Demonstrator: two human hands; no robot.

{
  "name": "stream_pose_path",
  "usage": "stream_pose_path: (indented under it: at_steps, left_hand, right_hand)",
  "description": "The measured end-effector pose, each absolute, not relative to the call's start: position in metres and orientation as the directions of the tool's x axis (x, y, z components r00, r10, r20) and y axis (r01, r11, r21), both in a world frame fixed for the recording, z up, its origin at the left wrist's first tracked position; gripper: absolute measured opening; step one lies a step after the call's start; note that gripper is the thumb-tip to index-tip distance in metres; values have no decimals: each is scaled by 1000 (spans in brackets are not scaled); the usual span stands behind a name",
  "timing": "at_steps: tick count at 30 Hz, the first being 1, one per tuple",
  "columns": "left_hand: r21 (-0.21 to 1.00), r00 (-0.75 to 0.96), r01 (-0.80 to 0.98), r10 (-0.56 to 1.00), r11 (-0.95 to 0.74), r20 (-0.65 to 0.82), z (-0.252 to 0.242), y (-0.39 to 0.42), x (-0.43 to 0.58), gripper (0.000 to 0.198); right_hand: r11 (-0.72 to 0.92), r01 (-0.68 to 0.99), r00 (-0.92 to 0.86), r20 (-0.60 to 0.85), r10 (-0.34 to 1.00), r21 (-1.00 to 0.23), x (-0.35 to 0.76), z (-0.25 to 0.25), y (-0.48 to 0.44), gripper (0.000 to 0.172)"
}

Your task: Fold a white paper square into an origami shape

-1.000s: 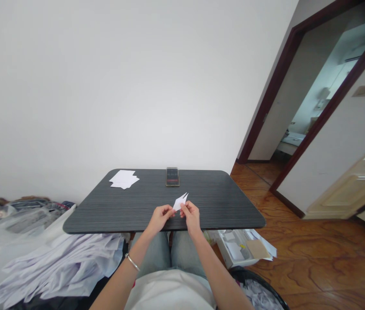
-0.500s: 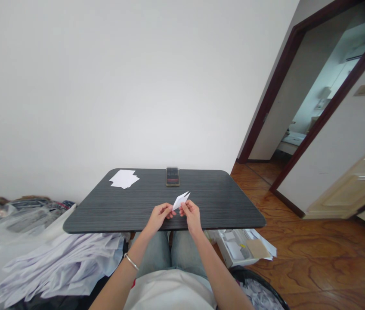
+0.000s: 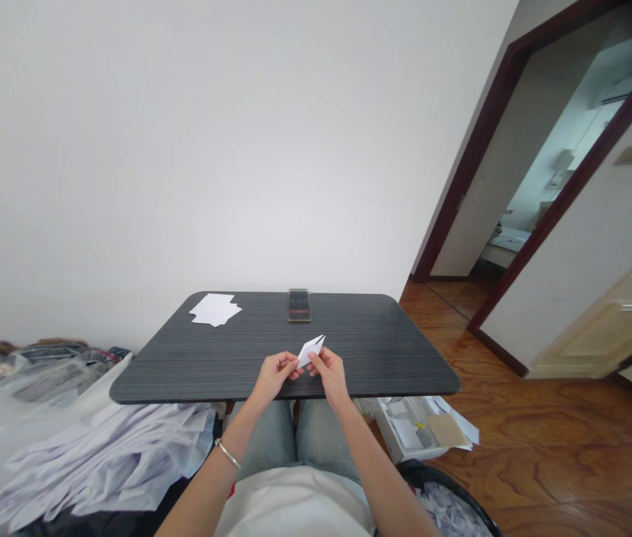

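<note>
A small piece of folded white paper is held up over the near edge of the dark table. My left hand pinches its lower left corner between thumb and fingers. On the other side my right hand grips the paper's right edge, thumb on top. Two pointed flaps stick up at its upper right, close together. The fingertips under the paper are partly hidden.
Several loose white sheets lie at the table's back left. A phone leans on a stand at the back. Below right are a box of papers and a bin of paper scraps. White cloth-like material is heaped at left.
The paper has come slightly down and left with my right hand. Its two pointed flaps are closer together than before. My left hand has barely moved.
</note>
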State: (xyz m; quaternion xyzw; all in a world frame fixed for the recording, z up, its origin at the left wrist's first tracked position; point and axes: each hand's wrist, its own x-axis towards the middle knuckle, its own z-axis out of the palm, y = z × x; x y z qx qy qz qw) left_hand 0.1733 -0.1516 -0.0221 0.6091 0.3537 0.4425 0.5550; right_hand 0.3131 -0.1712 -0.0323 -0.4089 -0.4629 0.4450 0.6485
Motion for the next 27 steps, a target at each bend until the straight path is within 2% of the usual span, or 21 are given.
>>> stream_pose_path:
  at_steps: [9, 17, 27]
  left_hand:
    - [991, 435, -51, 890, -126, 136, -19, -153, 176, 20]
    - [988, 423, -86, 893, -130, 154, -20, -150, 174, 14]
    - [989, 435, -96, 889, -113, 144, -23, -149, 174, 9]
  right_hand:
    - [261, -154, 142, 240, 960, -953, 314, -33, -172, 27]
    - [250, -100, 114, 239, 964, -963, 314, -33, -171, 25]
    - [236, -114, 143, 219, 965, -965, 312, -35, -169, 26]
